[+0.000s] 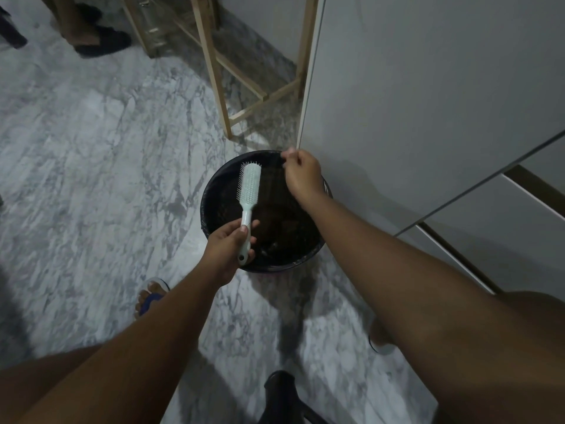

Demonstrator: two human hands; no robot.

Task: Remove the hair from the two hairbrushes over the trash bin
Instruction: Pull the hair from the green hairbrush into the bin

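- Now the left hand [227,247] is wrapped around the handle of 1 pale hairbrush [249,191], held over the trash bin [208,191].
- Right hand [302,175] fingers pinch together, apparently on pulled hair; hard to see.
- Next: release it into the bin.

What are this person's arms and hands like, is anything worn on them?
Nothing is worn that shows. Both forearms are bare, with no sleeves in view. The left hand and right hand have no gloves, and no rings, watch or bracelets are visible. Nails look short.
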